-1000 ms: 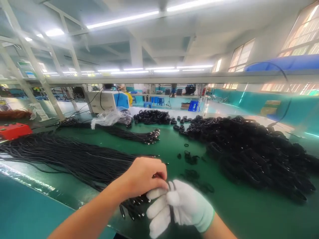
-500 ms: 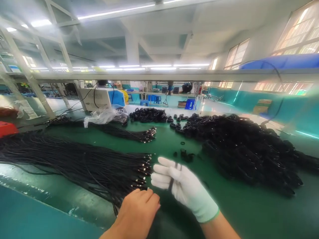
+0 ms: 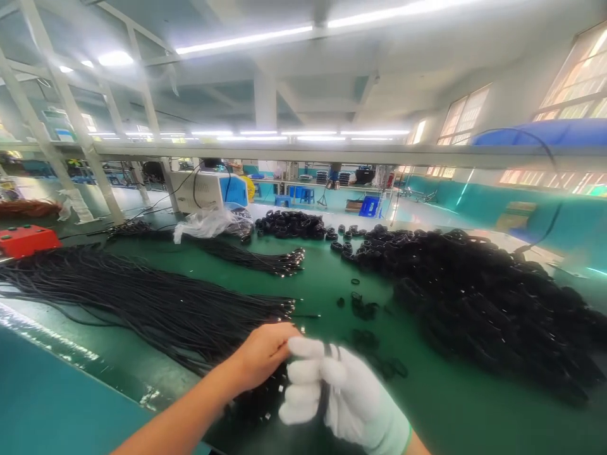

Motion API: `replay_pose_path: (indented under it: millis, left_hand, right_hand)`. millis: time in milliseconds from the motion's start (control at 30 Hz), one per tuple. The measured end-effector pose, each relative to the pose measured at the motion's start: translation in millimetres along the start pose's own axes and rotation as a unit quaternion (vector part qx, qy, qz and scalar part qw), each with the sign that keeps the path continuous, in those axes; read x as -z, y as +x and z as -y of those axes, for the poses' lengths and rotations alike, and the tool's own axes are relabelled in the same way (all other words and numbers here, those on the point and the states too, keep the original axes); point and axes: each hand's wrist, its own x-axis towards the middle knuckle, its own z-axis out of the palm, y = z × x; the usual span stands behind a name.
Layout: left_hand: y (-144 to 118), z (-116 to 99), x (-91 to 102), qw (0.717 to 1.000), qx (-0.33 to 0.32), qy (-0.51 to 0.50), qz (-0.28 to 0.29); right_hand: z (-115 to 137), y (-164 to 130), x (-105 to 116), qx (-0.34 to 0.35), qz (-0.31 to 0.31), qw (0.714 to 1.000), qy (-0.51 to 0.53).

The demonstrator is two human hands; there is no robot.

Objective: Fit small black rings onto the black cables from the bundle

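Gloved right hand (image 3: 344,395) gripping a cable (image 3: 325,385), bare left hand (image 3: 265,354) pinching its end, near table (image 3: 474,417) edge; snagging the adjacent bundle (image 3: 142,303) likely.

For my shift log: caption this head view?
Bare left hand and gloved right hand grip black cables on green table.
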Motion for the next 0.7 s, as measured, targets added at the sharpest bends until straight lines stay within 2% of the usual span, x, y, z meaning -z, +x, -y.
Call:
replay_pose_path:
  millis: [100,233,333,433,533,567,633,700]
  left_hand:
    - [-13,8,-11.3,0.985,0.054,0.158,-0.035]
    - [-26,-7,-25.5,0.959,0.097,0.263,-0.026]
    - [-30,-29,-36.6,0.948,0.12,0.293,-0.023]
    - [-31,-47,-43.3,0.955,0.085,0.282,-0.04]
    - [-31,-54,-37.5,0.96,0.003,0.27,-0.076]
    - [-31,-54,-31.4,0.96,-0.033,0.266,-0.079]
    - [-31,-52,-13.8,0.963,-0.091,0.246,-0.066]
    - [-31,-48,6.6,0.974,-0.103,0.199,-0.043]
  right_hand:
    - [15,1,-2,0.083,-0.041,0.995,0.035]
    - [30,3,1,0.124,-0.067,0.99,0.025]
    - [32,5,3,0.134,-0.088,0.987,0.016]
    - [27,5,5,0.137,-0.127,0.982,-0.024]
    - [19,1,11,0.075,-0.199,0.971,-0.111]
    - [16,-2,13,0.041,-0.205,0.968,-0.142]
    - [10,-6,16,-0.026,-0.154,0.972,-0.173]
    - [3,-9,17,-0.08,-0.063,0.984,-0.146]
